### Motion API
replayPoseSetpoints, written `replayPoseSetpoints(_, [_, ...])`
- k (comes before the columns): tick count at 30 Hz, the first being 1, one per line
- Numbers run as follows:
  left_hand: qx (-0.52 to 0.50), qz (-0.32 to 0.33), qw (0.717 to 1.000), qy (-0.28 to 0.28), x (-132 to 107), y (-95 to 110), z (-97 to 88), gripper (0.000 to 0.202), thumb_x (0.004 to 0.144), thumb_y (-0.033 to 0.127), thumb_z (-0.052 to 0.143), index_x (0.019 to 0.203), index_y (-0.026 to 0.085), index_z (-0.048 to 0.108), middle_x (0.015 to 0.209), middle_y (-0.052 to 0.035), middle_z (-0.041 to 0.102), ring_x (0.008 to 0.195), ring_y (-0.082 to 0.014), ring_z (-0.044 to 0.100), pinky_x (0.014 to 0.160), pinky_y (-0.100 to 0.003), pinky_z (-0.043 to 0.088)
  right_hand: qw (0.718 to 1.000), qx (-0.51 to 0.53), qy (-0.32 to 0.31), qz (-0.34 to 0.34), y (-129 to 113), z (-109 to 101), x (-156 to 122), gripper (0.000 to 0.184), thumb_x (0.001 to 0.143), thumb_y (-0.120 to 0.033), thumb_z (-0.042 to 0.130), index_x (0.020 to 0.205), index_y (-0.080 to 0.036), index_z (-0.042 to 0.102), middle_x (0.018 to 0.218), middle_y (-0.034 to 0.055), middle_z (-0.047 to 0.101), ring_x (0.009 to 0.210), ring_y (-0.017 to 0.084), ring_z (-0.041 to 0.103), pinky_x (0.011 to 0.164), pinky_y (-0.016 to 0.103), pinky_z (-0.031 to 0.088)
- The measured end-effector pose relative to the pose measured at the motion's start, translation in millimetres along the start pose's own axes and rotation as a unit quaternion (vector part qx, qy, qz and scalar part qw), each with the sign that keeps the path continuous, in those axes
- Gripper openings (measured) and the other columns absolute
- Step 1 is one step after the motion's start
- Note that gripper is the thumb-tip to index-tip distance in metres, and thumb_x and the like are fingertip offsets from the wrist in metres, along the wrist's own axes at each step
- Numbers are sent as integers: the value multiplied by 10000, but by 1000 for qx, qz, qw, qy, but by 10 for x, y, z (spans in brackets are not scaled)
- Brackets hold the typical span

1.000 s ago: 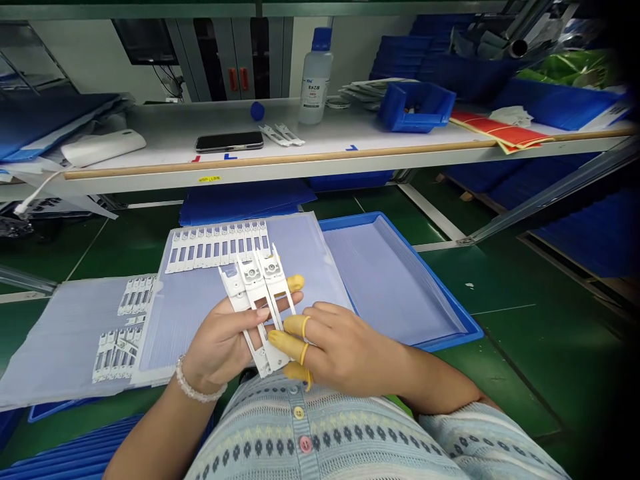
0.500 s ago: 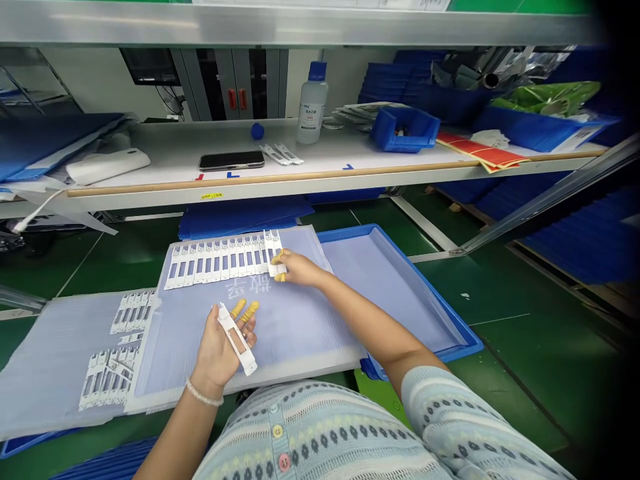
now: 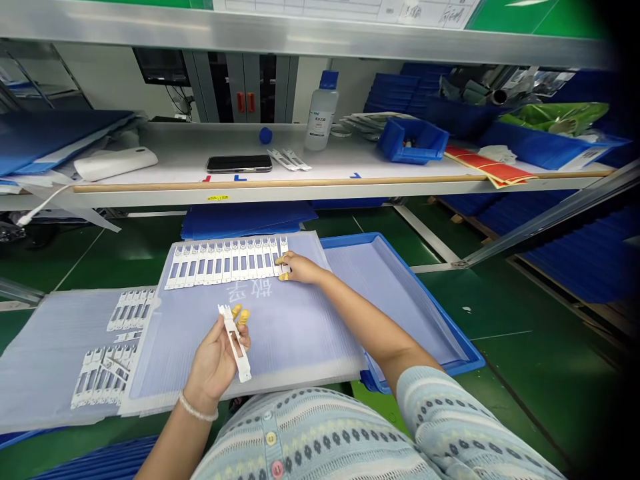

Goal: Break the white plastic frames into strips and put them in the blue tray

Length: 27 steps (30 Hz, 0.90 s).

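My left hand (image 3: pixel 216 359), with yellow finger cots, is closed around one long white plastic part (image 3: pixel 235 341) held above a pale corrugated sheet (image 3: pixel 295 333). My right hand (image 3: pixel 299 268) reaches forward and its fingertips press on the right end of a row of several white parts (image 3: pixel 226 261) lined side by side at the sheet's far edge. More white parts (image 3: pixel 107 353) lie in loose groups on a second sheet at the left.
A blue tray (image 3: pixel 450 333) lined with a pale sheet sits to the right. On the shelf behind are a phone (image 3: pixel 239 163), a white bottle (image 3: pixel 321 112), a blue bin (image 3: pixel 412 141), two loose white parts (image 3: pixel 289 159) and red sheets (image 3: pixel 487 168). Green floor lies below.
A second ago both hands held three parts together. My right hand carried parts to the row's right end and now presses them in line; my left hand keeps one part.
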<state>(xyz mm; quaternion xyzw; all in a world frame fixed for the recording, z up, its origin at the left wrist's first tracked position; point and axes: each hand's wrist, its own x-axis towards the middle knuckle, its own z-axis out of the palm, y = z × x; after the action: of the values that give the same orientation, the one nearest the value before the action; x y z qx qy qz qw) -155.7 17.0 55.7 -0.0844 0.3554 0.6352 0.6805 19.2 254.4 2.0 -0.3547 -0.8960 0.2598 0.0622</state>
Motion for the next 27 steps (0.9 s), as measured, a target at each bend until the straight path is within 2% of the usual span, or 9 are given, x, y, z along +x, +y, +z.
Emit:
replayPoseSetpoints(3, [-4, 12, 1000, 7, -20, 6, 18, 238, 949, 108, 397, 1087, 111, 591, 890, -71, 690, 735, -97, 682, 705, -194, 575, 1000, -12, -5, 3, -24, 9, -27, 498, 800, -272, 700, 1259, -151, 553, 1141, 102, 506, 933, 203, 570, 840, 318, 462])
replayPoseSetpoints(6, [7, 17, 1000, 12, -39, 19, 23, 279, 931, 50, 409, 1138, 122, 580, 894, -58, 713, 766, -97, 700, 716, -184, 582, 1000, -3, -1, -8, -41, 17, -53, 445, 811, -217, 679, 1237, -155, 568, 1114, 90, 515, 938, 197, 568, 859, 315, 456])
replayPoseSetpoints(9, [21, 19, 1000, 11, -37, 23, 13, 321, 918, 57, 445, 1197, 160, 568, 892, -48, 724, 751, -122, 707, 701, -243, 601, 1000, 21, 12, -17, -25, 25, -64, 480, 801, -176, 682, 1261, -141, 548, 1113, 93, 518, 981, 202, 556, 889, 320, 445])
replayPoseSetpoints(12, [43, 5, 999, -20, -55, 38, 25, 361, 933, 122, 452, 1265, 230, 542, 930, -47, 723, 768, -145, 706, 771, -348, 600, 999, 41, 14, -20, 3, 16, -65, 547, 787, -165, 697, 1301, -142, 512, 1138, 97, 515, 997, 198, 553, 888, 314, 450])
replayPoseSetpoints(15, [63, 3, 996, -67, -150, 98, 110, 371, 963, 248, 410, 1324, 251, 496, 1121, -97, 689, 932, -198, 689, 853, -438, 565, 999, 15, 23, -22, -74, -22, -117, 562, 789, -189, 703, 1312, -130, 506, 1156, 118, 520, 993, 207, 563, 890, 325, 454])
replayPoseSetpoints(17, [70, 17, 993, -94, -252, 163, 202, 405, 965, 332, 396, 1359, 264, 456, 1271, -122, 620, 1084, -244, 636, 880, -478, 542, 997, -31, 62, -42, -245, -65, -228, 502, 811, -228, 686, 1281, -129, 537, 1124, 128, 544, 989, 228, 566, 893, 360, 451])
replayPoseSetpoints(19, [78, 33, 988, -125, -360, 230, 298, 448, 957, 392, 398, 1393, 289, 412, 1358, -120, 558, 1195, -274, 567, 901, -494, 523, 984, -54, 129, -111, -507, -121, -419, 379, 855, -270, 636, 1210, -147, 585, 1039, 112, 584, 969, 234, 569, 874, 379, 450])
replayPoseSetpoints(23, [91, 70, 977, -180, -526, 313, 431, 495, 949, 446, 395, 1428, 324, 359, 1418, -92, 505, 1303, -290, 465, 959, -496, 481, 914, 9, 258, -312, -1104, -222, -924, 242, 932, -302, 528, 1147, -216, 596, 845, 27, 605, 786, 159, 564, 747, 314, 438])
replayPoseSetpoints(27, [90, 81, 970, -209, -588, 322, 489, 496, 954, 459, 374, 1432, 330, 350, 1441, -69, 482, 1334, -276, 428, 988, -472, 470, 876, 29, 287, -387, -1471, -228, -1259, 289, 927, -268, 534, 1209, -207, 542, 824, 25, 597, 715, 145, 527, 671, 303, 403])
